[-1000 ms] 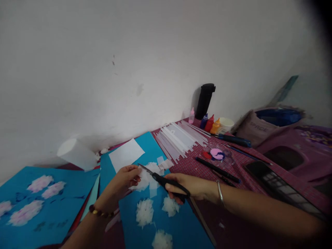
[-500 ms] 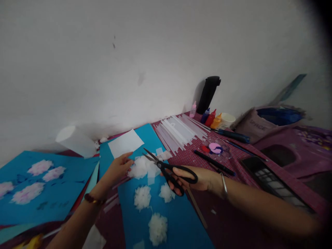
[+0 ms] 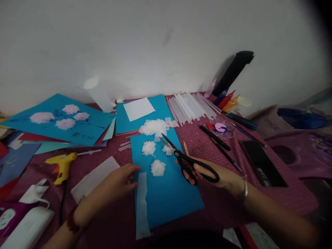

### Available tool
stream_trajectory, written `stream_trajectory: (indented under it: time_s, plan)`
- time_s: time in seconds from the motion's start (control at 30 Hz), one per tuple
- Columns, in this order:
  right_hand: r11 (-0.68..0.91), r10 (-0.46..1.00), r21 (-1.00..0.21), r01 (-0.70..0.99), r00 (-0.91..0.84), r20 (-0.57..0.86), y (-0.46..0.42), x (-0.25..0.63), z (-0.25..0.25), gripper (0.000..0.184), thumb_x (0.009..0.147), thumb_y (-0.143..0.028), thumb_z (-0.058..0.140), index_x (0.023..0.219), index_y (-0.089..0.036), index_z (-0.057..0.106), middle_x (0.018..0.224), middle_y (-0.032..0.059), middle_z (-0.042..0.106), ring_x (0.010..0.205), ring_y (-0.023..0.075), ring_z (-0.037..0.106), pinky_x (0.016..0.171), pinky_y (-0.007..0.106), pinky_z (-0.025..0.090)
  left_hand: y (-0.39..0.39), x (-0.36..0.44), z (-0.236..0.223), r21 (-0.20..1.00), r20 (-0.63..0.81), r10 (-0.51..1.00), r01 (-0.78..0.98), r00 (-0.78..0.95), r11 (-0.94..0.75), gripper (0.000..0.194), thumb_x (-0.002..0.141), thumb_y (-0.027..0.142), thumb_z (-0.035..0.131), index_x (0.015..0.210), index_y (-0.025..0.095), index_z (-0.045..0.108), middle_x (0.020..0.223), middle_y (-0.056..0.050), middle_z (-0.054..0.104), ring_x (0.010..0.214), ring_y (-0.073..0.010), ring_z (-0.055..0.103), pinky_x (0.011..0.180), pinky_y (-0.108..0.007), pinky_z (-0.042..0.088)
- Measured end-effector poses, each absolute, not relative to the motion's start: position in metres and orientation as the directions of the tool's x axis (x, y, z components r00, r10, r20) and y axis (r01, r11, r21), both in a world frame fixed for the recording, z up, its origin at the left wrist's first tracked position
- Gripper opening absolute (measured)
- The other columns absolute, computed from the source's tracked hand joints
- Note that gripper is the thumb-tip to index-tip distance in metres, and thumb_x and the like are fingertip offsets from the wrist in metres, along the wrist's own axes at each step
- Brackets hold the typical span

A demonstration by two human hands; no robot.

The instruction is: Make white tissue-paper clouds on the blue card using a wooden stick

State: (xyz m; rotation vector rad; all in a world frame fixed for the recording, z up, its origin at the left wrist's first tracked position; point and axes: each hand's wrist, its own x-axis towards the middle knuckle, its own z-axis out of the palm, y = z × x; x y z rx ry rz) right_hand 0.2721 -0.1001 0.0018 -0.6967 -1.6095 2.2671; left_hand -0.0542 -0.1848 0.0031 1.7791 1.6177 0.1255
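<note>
Three white flowers [image 3: 158, 167] observed on the blue sheet [image 3: 171, 197], in its upper half; the one toward the right edge is partly covered by the scissors [image 3: 177, 155]. Right hand [image 3: 207, 171]: fingers clamped on the scissors' handles, blades parted, held over the sheet's right edge. Left hand [image 3: 123, 178]: fingers apart, near the sheet's left edge. White strip [image 3: 142, 207] just beside those fingers, running along that edge past the bottom left corner. White scraps [image 3: 153, 127] heaped at the sheet's top edge. Phone [image 3: 261, 164] near the tabletop's [image 3: 186, 133] right edge.
</note>
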Motion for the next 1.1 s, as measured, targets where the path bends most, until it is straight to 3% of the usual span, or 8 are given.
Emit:
stream_trajectory:
  time_s: [0.1, 0.2, 0.37, 0.63, 0.73, 0.9, 1.0, 1.1]
  plan:
    - [-0.327, 0.499, -0.943, 0.061, -0.837, -0.227, -0.113, 0.272, 0.001, 0.065, 0.087, -0.064, 0.047, 0.126, -0.012, 0.048, 0.085, 0.0051, 0.055, 0.066, 0.0121, 0.051, 0.061, 0.027, 0.041, -0.209, -0.041, -0.002, 0.447, -0.301, 0.892, 0.876, 0.338, -0.181, 0.074, 0.065, 0.007, 0.062, 0.134, 0.029, 0.047, 0.136, -0.008, 0.051, 0.119, -0.0285, 0.051, 0.1, -0.043, 0.041]
    - [-0.326, 0.516, -0.943, 0.069, -0.823, -0.239, -0.123, 0.275, 0.001, 0.062, 0.088, -0.061, 0.047, 0.125, -0.011, 0.048, 0.085, 0.0049, 0.056, 0.067, 0.0121, 0.052, 0.061, 0.027, 0.041, -0.221, -0.028, 0.004, 0.396, -0.282, 0.842, 0.855, 0.46, -0.334, 0.071, 0.065, -0.002, 0.055, 0.127, 0.034, 0.052, 0.143, -0.005, 0.044, 0.127, -0.0279, 0.043, 0.103, -0.045, 0.037]
    - [-0.333, 0.531, -0.94, 0.073, -0.809, -0.251, -0.137, 0.282, 0.0, 0.057, 0.089, -0.059, 0.047, 0.118, -0.011, 0.05, 0.086, 0.0058, 0.056, 0.066, 0.0117, 0.052, 0.06, 0.026, 0.041, -0.213, -0.007, 0.023, 0.428, -0.339, 0.718, 0.78, 0.608, -0.457, 0.029, 0.079, -0.001, 0.047, 0.086, 0.023, 0.063, 0.109, -0.005, 0.059, 0.104, -0.0229, 0.051, 0.096, -0.042, 0.038]
    - [-0.322, 0.573, -0.943, 0.08, -0.776, -0.262, -0.149, 0.287, 0.005, 0.057, 0.088, -0.06, 0.047, 0.118, -0.012, 0.051, 0.085, 0.0049, 0.056, 0.066, 0.0115, 0.052, 0.059, 0.025, 0.041, -0.201, -0.002, 0.02, 0.409, -0.38, 0.681, 0.774, 0.626, -0.483, 0.024, 0.078, 0.0, 0.045, 0.066, 0.018, 0.056, 0.083, -0.004, 0.058, 0.08, -0.0189, 0.049, 0.081, -0.036, 0.037]
    - [-0.293, 0.565, -0.951, 0.096, -0.785, -0.253, -0.147, 0.288, 0.008, 0.06, 0.089, -0.06, 0.047, 0.125, -0.013, 0.048, 0.088, 0.0052, 0.055, 0.068, 0.012, 0.052, 0.062, 0.026, 0.042, -0.193, -0.015, 0.027, 0.563, -0.305, 0.721, 0.728, 0.622, -0.391, 0.018, 0.066, 0.001, 0.051, 0.066, 0.018, 0.052, 0.085, -0.002, 0.059, 0.084, -0.0177, 0.05, 0.081, -0.032, 0.037]
    - [-0.235, 0.517, -0.967, 0.103, -0.829, -0.214, -0.138, 0.287, 0.015, 0.066, 0.087, -0.061, 0.05, 0.133, -0.013, 0.043, 0.098, 0.0086, 0.054, 0.081, 0.015, 0.053, 0.074, 0.029, 0.044, -0.167, -0.04, 0.04, 0.904, -0.237, 0.923, 0.418, 0.304, 0.094, 0.012, 0.072, 0.022, 0.059, 0.065, 0.02, 0.048, 0.067, 0.003, 0.055, 0.06, -0.0117, 0.047, 0.056, -0.023, 0.035]
    - [-0.147, 0.48, -0.983, 0.111, -0.861, -0.169, -0.127, 0.282, 0.021, 0.068, 0.086, -0.062, 0.051, 0.132, -0.013, 0.044, 0.101, 0.0098, 0.055, 0.09, 0.0175, 0.053, 0.08, 0.03, 0.043, -0.148, -0.049, 0.037, 0.973, -0.23, 0.971, 0.029, 0.066, 0.229, 0.024, 0.067, 0.032, 0.065, 0.063, 0.021, 0.043, 0.054, 0.006, 0.051, 0.047, -0.0094, 0.041, 0.046, -0.021, 0.029]
    - [-0.066, 0.445, -0.992, 0.106, -0.887, -0.125, -0.111, 0.271, 0.025, 0.072, 0.085, -0.064, 0.05, 0.137, -0.015, 0.041, 0.105, 0.0093, 0.054, 0.094, 0.0189, 0.052, 0.083, 0.03, 0.043, -0.126, -0.052, 0.029, 0.958, -0.239, 0.971, -0.167, -0.02, 0.233, 0.026, 0.062, 0.029, 0.067, 0.062, 0.022, 0.043, 0.053, 0.003, 0.059, 0.045, -0.0108, 0.046, 0.044, -0.022, 0.03]
